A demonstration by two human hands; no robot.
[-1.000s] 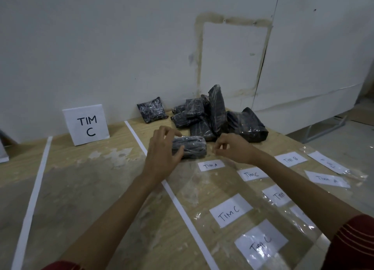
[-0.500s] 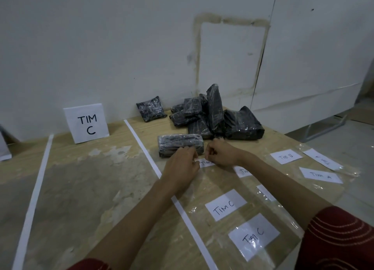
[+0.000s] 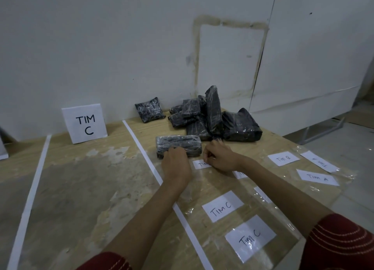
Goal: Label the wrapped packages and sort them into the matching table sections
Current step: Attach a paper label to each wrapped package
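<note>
A black package wrapped in clear film (image 3: 178,145) lies flat just right of the white tape line (image 3: 149,164). My left hand (image 3: 176,165) is palm down with bent fingers against the package's near face; its grip is hidden. My right hand (image 3: 220,156) has curled fingers pinching the right end of a small paper label (image 3: 200,164) that lies on the clear plastic sheet (image 3: 283,213) right below the package. A pile of several more wrapped packages (image 3: 214,117) stands behind, against the wall. The standing "TIM C" sign (image 3: 85,124) marks the section to the left.
More labels lie on the plastic sheet: two "TIM C" slips (image 3: 222,206) (image 3: 250,238), a "TIM B" slip (image 3: 283,158) and a "TIM A" slip (image 3: 316,177). A second tape line (image 3: 34,180) runs at the far left. The table's right edge drops to the floor.
My left hand set the package down by the tape line and drew back to its near side. My right hand moved from the package's end to the small label.
</note>
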